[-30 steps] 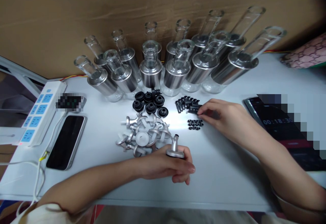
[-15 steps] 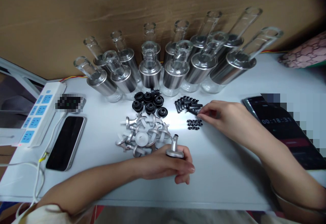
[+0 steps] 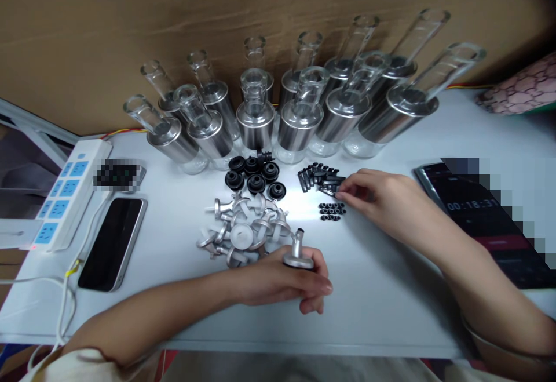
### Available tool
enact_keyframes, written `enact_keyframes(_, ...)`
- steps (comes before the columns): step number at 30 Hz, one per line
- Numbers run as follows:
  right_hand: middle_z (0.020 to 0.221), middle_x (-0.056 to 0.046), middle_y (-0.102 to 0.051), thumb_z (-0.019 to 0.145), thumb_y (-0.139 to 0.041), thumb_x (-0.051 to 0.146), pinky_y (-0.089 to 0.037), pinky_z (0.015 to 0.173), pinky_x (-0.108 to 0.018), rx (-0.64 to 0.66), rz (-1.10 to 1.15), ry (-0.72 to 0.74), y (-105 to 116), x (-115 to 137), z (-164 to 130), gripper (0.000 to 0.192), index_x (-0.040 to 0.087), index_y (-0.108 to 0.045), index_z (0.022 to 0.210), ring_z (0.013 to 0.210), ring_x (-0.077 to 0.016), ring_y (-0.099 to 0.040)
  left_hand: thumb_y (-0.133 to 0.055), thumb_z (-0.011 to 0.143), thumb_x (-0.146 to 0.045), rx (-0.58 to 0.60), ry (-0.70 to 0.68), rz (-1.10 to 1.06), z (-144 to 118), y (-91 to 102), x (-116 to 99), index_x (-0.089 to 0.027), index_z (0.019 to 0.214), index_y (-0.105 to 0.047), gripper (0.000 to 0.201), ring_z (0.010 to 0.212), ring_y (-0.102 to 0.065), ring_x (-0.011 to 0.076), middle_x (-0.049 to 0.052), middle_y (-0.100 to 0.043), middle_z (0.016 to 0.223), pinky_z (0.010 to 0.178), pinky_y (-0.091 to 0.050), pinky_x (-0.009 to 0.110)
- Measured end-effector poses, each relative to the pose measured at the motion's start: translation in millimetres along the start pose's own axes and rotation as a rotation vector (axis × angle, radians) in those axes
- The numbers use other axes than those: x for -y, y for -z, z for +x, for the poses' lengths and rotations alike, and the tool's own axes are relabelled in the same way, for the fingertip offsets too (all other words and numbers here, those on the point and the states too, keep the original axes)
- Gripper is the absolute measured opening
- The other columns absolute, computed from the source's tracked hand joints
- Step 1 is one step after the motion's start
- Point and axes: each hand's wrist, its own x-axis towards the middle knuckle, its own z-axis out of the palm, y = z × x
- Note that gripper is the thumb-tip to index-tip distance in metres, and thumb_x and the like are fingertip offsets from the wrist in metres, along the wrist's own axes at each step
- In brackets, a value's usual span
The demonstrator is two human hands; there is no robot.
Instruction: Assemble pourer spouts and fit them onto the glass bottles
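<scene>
The left hand (image 3: 282,280) rests on the white tabletop (image 3: 382,306) near its front edge, fingers curled around a silver metal fitting (image 3: 297,254). The fitting stands upright in the grip, with its round flange against the fingers and its short spout pointing up. Just behind this hand lies a loose pile of matching metal fittings (image 3: 245,231), touching one another at mixed angles.

The right hand (image 3: 382,199) reaches in from the right with its fingers drawn together in a narrow pinch at the near end of a heap of small black tubes (image 3: 319,178). The fingertips touch the nearest tube; whether one is lifted clear of the heap cannot be told. Just in front of the heap sits a small cluster of tiny black rings (image 3: 332,211), close to the fingertips but apart from them.

Between the tubes and the pile of fittings, a group of black rubber stoppers (image 3: 256,174) lies on the tabletop. Behind all of these stand two rows of glass bottles (image 3: 299,121) with metal sleeves, against a brown backboard.

At the left edge lie a white power strip (image 3: 65,193) and a dark smartphone (image 3: 113,243), face up. At the right lies a second phone (image 3: 478,219) showing a timer.
</scene>
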Motion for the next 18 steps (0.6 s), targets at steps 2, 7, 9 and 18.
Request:
enact_keyframes(2, 0.069, -0.005, -0.067, 0.082, -0.063, 0.021, -0.044, 0.055, -0.031, -0.008, 0.003, -0.012, -0.2, -0.1, 0.0, 0.009, 0.018, -0.063, 0.074, 0.057, -0.0191, -0.061, -0.085, 0.066, -0.033, -0.002, 0.001, -0.001, 0.2, -0.1, 0.1, -0.015, 0.068, -0.055, 0.035, 0.047, -0.048, 0.0065, -0.007, -0.056, 0.052, 0.067, -0.042, 0.027)
enact_keyframes(7, 0.071, -0.003, -0.065, 0.078, -0.067, 0.018, -0.043, 0.058, -0.031, 0.014, 0.051, -0.038, -0.9, 0.2, 0.3, 0.005, 0.019, -0.063, 0.076, 0.059, -0.0176, -0.059, -0.084, 0.066, -0.032, 0.007, -0.002, 0.001, 0.4, 1.4, 0.5, -0.015, 0.068, -0.055, 0.034, 0.047, -0.049, 0.0067, -0.007, -0.056, 0.053, 0.067, -0.042, 0.027)
enact_keyframes(9, 0.072, -0.003, -0.064, 0.077, -0.067, 0.016, -0.042, 0.059, -0.031, 0.033, 0.058, -0.071, -1.0, 1.4, 0.8, 0.005, 0.019, -0.063, 0.075, 0.059, -0.0174, -0.058, -0.084, 0.066, -0.032, 0.008, -0.004, 0.000, 0.3, 1.8, 0.7, -0.015, 0.069, -0.055, 0.034, 0.047, -0.049, 0.0066, -0.007, -0.056, 0.053, 0.067, -0.042, 0.027)
enact_keyframes(18, 0.073, -0.003, -0.062, 0.080, -0.066, 0.017, -0.041, 0.061, -0.031, 0.089, 0.063, -0.165, -0.5, 8.7, 3.0, 0.005, 0.018, -0.061, 0.077, 0.064, -0.0196, -0.058, -0.085, 0.066, -0.032, -0.001, -0.008, -0.007, 0.5, 1.4, 1.3, -0.015, 0.069, -0.055, 0.035, 0.047, -0.050, 0.0069, -0.006, -0.056, 0.053, 0.067, -0.042, 0.027)
